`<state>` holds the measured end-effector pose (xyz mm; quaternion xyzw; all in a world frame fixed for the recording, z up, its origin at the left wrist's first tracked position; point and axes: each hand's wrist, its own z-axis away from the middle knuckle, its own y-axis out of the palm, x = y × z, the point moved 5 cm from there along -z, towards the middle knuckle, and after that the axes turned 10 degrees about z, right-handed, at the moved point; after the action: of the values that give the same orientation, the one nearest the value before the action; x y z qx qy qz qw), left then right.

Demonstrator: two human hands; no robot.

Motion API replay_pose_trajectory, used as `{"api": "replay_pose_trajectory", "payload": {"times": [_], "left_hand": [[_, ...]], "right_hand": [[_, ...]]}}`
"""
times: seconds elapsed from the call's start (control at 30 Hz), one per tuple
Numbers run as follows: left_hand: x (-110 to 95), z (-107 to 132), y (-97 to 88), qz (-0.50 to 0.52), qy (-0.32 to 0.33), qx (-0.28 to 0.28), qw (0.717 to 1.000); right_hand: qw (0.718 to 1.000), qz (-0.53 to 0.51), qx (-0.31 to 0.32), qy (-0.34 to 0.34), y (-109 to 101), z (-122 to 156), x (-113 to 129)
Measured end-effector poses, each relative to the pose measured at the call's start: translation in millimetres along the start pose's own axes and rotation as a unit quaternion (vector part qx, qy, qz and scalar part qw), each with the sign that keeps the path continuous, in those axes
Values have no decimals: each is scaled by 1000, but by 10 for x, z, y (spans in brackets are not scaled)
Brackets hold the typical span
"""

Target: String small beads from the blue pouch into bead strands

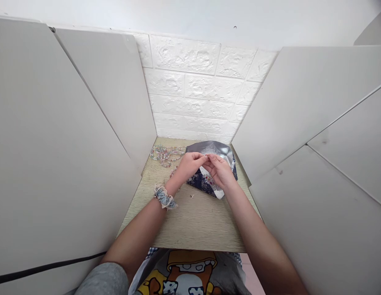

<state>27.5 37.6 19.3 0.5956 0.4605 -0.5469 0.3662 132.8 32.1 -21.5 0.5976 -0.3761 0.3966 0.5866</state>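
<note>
My left hand (192,163) and my right hand (220,169) meet at the fingertips above a dark blue patterned bag (198,183) with a silvery lining (208,148). Thumb and fingers of each hand are pinched together. Whatever lies between the tips is too small to make out. Small colourful beads (208,179) show in the bag below my right hand. To the left of my hands, strings of pastel beads (167,155) lie heaped on the wooden tabletop (196,229). A tiny metallic piece (192,196) rests on the table in front of the bag.
Pale panels (113,94) stand close on the left, and more panels (301,114) on the right. A white brick-textured wall (196,88) closes off the back. A black cable (49,266) runs at lower left. A blue scrunchie (165,197) circles my left wrist.
</note>
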Motion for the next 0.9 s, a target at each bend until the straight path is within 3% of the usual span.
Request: {"api": "replay_pose_trajectory", "payload": {"times": [0.17, 0.33, 0.9], "left_hand": [[55, 8, 32, 31, -65, 38, 997], [125, -14, 22, 72, -96, 52, 991], [141, -7, 44, 104, -111, 87, 984]], "right_hand": [[999, 48, 15, -13, 30, 17, 32], [988, 148, -25, -44, -21, 22, 77], [946, 273, -63, -161, -84, 42, 228]]}}
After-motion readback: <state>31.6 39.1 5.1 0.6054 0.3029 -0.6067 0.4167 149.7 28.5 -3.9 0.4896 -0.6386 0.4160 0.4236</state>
